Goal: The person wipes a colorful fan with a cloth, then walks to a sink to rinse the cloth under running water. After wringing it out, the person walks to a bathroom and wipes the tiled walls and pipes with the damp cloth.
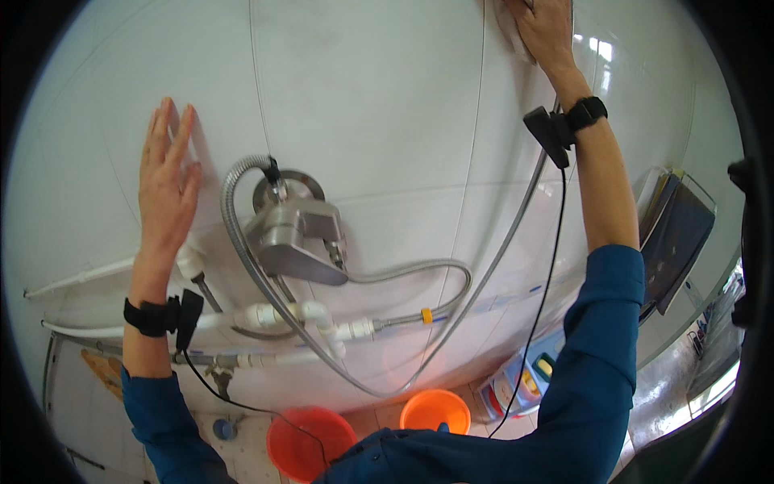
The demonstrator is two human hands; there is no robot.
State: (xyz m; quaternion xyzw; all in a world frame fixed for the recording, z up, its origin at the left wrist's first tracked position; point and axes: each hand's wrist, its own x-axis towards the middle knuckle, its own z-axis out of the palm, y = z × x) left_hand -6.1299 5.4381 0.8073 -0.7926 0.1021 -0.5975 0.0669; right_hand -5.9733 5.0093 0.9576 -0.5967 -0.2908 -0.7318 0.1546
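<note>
My left hand is raised at the white tiled wall, fingers apart and holding nothing. At the upper right, my right hand holds a pale cloth flat against the tiles; the frame's top edge cuts off part of both. Between my arms a metal shower mixer tap is mounted on the wall, its lever pointing to the lower right. From it a flexible metal shower hose loops down and climbs beside my right forearm. A thinner braided hose curves away from the tap.
White plastic pipes and a small valve run below the tap. On the floor stand a red bucket, an orange bucket and a blue rack. Dark cloths hang at right. Thin black cables trail from my wrist straps.
</note>
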